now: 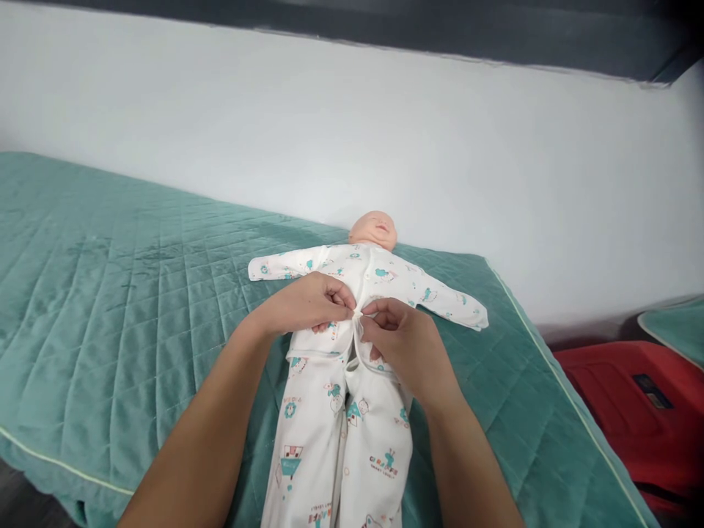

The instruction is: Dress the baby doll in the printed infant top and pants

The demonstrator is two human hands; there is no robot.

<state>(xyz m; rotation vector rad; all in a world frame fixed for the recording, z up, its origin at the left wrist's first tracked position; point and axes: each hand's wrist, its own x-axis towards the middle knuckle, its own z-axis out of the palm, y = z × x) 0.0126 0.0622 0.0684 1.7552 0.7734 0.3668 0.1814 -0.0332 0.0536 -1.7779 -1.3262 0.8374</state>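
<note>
A baby doll (372, 229) lies on its back, dressed in a white printed baby top (385, 273) and matching white printed pants (379, 455). My left hand (311, 301) pinches one front edge of the top near the middle of the doll's belly. Opposite it, my right hand (399, 334) pinches the other front edge, its fingertips almost meeting those of the left. Below the pinch the top's front parts in a narrow gap. Both sleeves stretch out to the sides. Whatever small fastener sits between the fingertips is hidden.
A green quilted cover (137, 293) spreads under the doll, with pale piping along its edges. Behind it rises a white wall (330, 125), topped by a dark ledge (440, 29). Past the cover's right edge stands a red plastic object (616, 411).
</note>
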